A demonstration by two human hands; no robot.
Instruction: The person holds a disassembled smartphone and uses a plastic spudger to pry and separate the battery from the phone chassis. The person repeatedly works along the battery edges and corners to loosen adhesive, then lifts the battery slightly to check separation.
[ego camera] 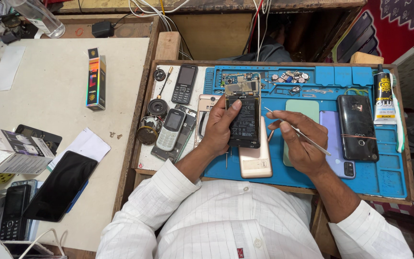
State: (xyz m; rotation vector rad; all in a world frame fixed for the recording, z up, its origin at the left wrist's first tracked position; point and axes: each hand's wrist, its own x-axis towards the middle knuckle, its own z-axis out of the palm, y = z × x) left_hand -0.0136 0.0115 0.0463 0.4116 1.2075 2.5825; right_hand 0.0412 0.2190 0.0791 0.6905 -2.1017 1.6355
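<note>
My left hand (220, 125) grips an opened smartphone (243, 115) with its back cover off, black battery and circuit board showing, held above a blue work mat (374, 175). My right hand (302, 141) pinches a thin metal tool (276, 115), its tip pointing toward the phone's right edge, a short gap away. A rose-gold phone back (257, 160) lies under the held phone. Beside my right hand lie a pale green phone cover (307, 106), a lilac phone (334, 139) and a black phone (357, 127) bound with a rubber band.
Two keypad phones (184, 84) (170, 129), a speaker part (157, 107) and a phone frame (206, 108) lie left of the mat. A glue tube (384, 98) and toothbrush (399, 127) lie right. The left table holds boxes (97, 79) (15, 151) and a black phone (59, 184).
</note>
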